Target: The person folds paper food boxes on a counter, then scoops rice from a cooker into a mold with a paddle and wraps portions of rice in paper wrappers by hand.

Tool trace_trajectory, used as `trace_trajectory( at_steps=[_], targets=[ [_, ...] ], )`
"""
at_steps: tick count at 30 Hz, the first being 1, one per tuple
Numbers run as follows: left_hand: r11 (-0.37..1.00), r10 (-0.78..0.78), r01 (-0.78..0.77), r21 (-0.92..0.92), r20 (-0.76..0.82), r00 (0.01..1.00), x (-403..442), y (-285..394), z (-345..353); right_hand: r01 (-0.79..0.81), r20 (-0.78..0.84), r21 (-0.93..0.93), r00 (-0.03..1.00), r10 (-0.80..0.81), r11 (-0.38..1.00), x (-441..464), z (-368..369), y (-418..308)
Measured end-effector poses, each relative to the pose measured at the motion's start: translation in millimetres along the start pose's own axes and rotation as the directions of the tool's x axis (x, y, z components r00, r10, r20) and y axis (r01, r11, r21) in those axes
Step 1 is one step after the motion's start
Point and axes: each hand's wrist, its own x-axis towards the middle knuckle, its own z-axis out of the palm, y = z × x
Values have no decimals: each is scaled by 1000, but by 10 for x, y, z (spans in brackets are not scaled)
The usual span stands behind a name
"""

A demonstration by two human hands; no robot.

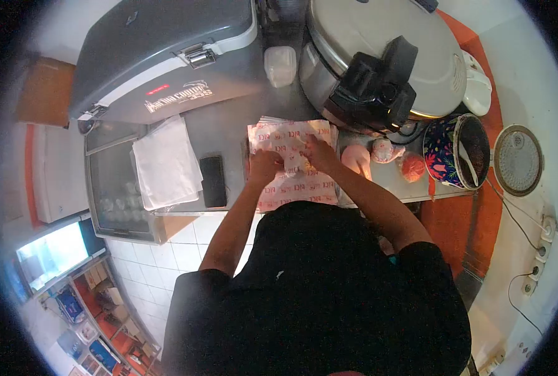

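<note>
Printed red-and-white paper sheets (301,187) lie stacked on the metal counter in front of the person. My left hand (266,167) is over the left part of the stack, its fingers bent inward and closed near a pale, translucent thing (291,164) at the middle. My right hand (320,155) is on the other side of it, fingers closed toward the same spot. What the fingertips hold is too small to name. Right of the paper are a pinkish bag (356,160), a tied small bag (384,151) and a red bag (411,167).
A large steel cooker (392,56) and a grey cooler box (166,56) stand behind. White sheets (166,164) and a black phone (213,182) lie at left. A flowered pot (445,153) with a spoon stands at right, beside a round lid (519,160).
</note>
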Motion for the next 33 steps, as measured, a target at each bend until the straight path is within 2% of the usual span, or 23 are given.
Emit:
trace_trajectory(
  at_steps=[1, 2, 4, 5, 7, 8, 11, 13, 14, 16, 17, 18, 19, 20, 21, 23, 25, 28, 29, 30, 31, 32, 33],
  targets=[
    [1000, 23, -23, 8, -116, 993, 5, 40, 52, 42, -39, -21, 998, -43, 999, 69, 19, 5],
    [999, 46, -43, 20, -230, 972, 16, 125, 56, 125, -165, -284, 970, -177, 951, 115, 31, 21],
    [985, -42, 85, 149, -271, 962, -16, 255, 41, 155, -248, -533, 911, -328, 832, 116, 74, 73],
    [985, -38, 83, 153, -271, 962, -98, 248, 66, 68, -95, -440, 988, -122, 895, 103, 83, 90],
    [888, 121, -54, 457, -119, 986, -312, 168, 218, -44, 75, -358, 994, 75, 933, 210, 206, 260],
    [886, 126, -59, 460, -115, 985, -410, 100, 358, -112, 107, -329, 982, 155, 938, 149, 225, 173],
    [989, 30, -29, 143, -8, 1000, -537, 29, 599, -332, 62, -239, 933, 355, 913, -148, 230, -416],
    [990, -60, 51, 132, 67, 996, -576, 144, 526, -406, 20, -187, 909, 417, 895, -233, 316, -632],
    [988, -88, 75, 132, 91, 992, -605, 203, 471, -393, 1, -152, 918, 398, 907, -257, 368, -675],
    [997, 69, -64, 45, -131, 989, -688, 280, 348, -245, -39, -57, 969, 243, 968, -295, 525, -542],
    [996, 76, -70, 49, -126, 989, -694, 244, 369, -102, -178, 20, 978, 104, 995, -367, 517, -493],
    [996, 70, -76, -55, -108, 992, -710, 196, 414, 46, -324, 73, 946, -20, 996, -439, 524, -446],
    [983, 69, -83, -162, -87, 994, -709, 167, 457, 34, -333, 77, 943, -6, 996, -506, 516, -397],
    [981, 89, -101, -165, -80, 993, -667, 67, 593, 29, -270, 270, 962, 47, 962, -609, 243, -569],
    [851, -98, 87, -518, 7, 995, -628, -46, 785, 12, -202, 452, 975, 90, 892, -720, 5, -687],
    [569, -215, 278, -774, 186, 959, -598, 163, 800, 4, -231, 459, 966, 115, 888, -922, -236, -695],
    [530, -100, 274, -803, 261, 960, -572, 716, 367, 1, -261, 463, 956, 135, 886, -1069, -322, -536],
    [444, -2, 341, -829, 379, 925, -417, 900, 733, 71, -421, 434, 897, 133, 898, -1303, -454, -203],
    [416, 30, 365, -833, 414, 910, -350, 931, 904, -180, -260, 515, 899, 353, 838, -1395, -654, -232],
    [595, 221, 60, -801, 235, 947, -253, 891, 1177, -304, -177, 541, 870, 460, 784, -1503, -807, -186],
    [678, 432, -264, -686, 81, 898, -172, 927, 1361, -423, -91, 555, 825, 558, 716, -1612, -956, -137],
    [672, 441, -268, -690, 81, 894, -99, 1162, 1295, -404, -100, 636, 802, 589, 657, -1752, -1101, -20],
    [827, 382, -312, -467, 61, 922, -34, 1521, 1067, -375, -104, 711, 780, 617, 595, -1877, -1232, 105]
  ],
)
